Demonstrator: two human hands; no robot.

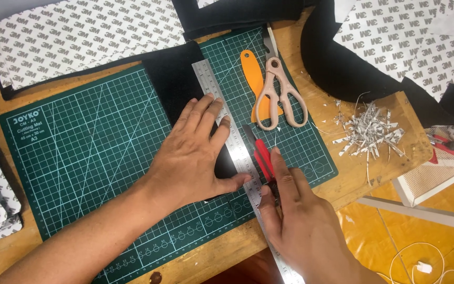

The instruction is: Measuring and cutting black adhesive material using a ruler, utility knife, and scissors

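Under the spread fingers of the left hand (195, 152) lies a strip of black material (177, 84), pressed flat onto the green cutting mat (90, 152). Those fingers are wide and flat, holding nothing; their tips and the thumb bear on the steel ruler (227, 126), which runs diagonally along the strip's right edge. Just to the right of the ruler, the right hand (300, 226) closes around a red utility knife (261, 158), forefinger stretched along its back, the blade tip resting on the mat right beside the ruler's edge. Beyond the knife's tip, further from the person, a pair of beige-handled scissors (279, 94) lies across an orange plastic tool (251, 71) on the mat. Off to the right of both hands, a heap of thin white paper shavings (369, 131) sits on the wooden table (337, 194). Farther out, patterned backing sheets (80, 37) with black edges cover the table's far side.
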